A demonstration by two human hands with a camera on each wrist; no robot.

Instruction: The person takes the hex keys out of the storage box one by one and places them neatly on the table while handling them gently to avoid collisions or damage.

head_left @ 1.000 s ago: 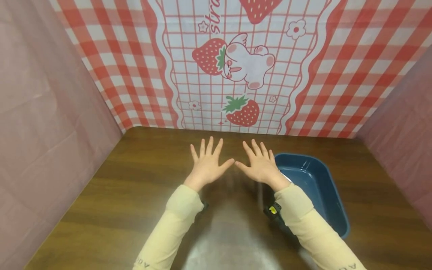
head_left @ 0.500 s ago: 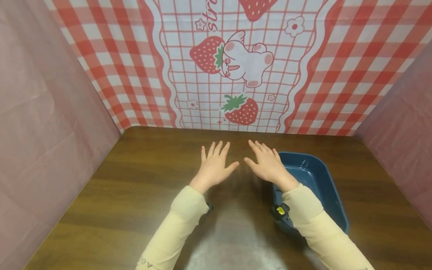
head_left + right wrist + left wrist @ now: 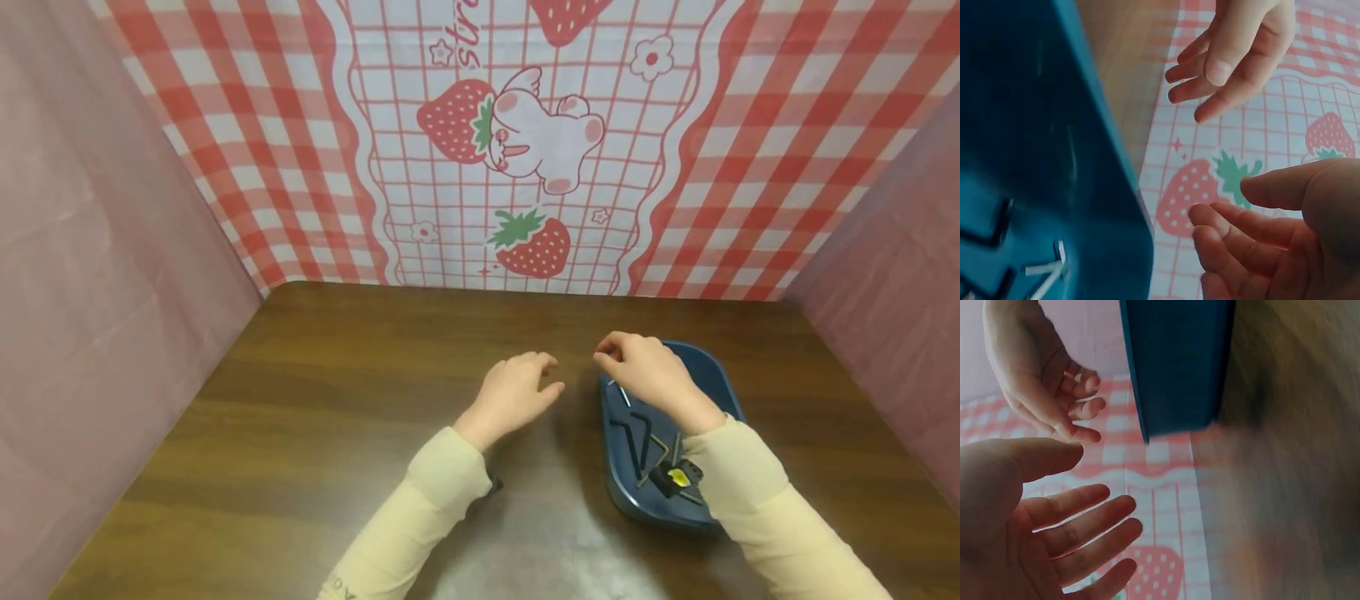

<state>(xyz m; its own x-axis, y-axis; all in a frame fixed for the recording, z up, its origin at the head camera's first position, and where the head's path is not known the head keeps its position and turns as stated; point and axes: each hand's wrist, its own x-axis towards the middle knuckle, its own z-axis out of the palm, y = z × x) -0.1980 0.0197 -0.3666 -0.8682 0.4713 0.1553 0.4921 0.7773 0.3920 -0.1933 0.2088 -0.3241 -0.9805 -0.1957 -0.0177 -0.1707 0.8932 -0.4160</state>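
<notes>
At 3 o'clock on the wood table [image 3: 337, 450] sat the blue tray [image 3: 716, 375], black L-shaped keys [image 3: 647, 442] lying inside around its 9, a silver piece [image 3: 624, 394] at 10, duller keys [image 3: 652, 468] nearer 7, partly hidden.

Right hand [image 3: 645, 367] was above the tray's 11 o'clock end, fingertips past the rim. Fingers loosely curled, thumb apart from them, nothing held. Left hand [image 3: 513, 392] hung off the tray's 9 o'clock side, fingers a little apart, nothing gripped, clear of the rim.

Handling, my judgement: thin keys, crossed close together, called for a steep approach, a thumb-and-fingertip pinch on one long arm, and a straight lift so neighbours didn't snag. The black wrist unit [image 3: 672, 477] looked low over the tray's 6 o'clock end, so the wrist wanted raising. Left hand was well placed to steady the near wall if the tray slid.

Text: sideways red lettering [image 3: 468, 37] on the checked backdrop [image 3: 292, 192], about 12 o'clock, read "str", rest cut off. Left sleeve letters [image 3: 342, 587], at 7 o'clock, looked like "D Y", incomplete. No brand readable on tray or keys.
</notes>
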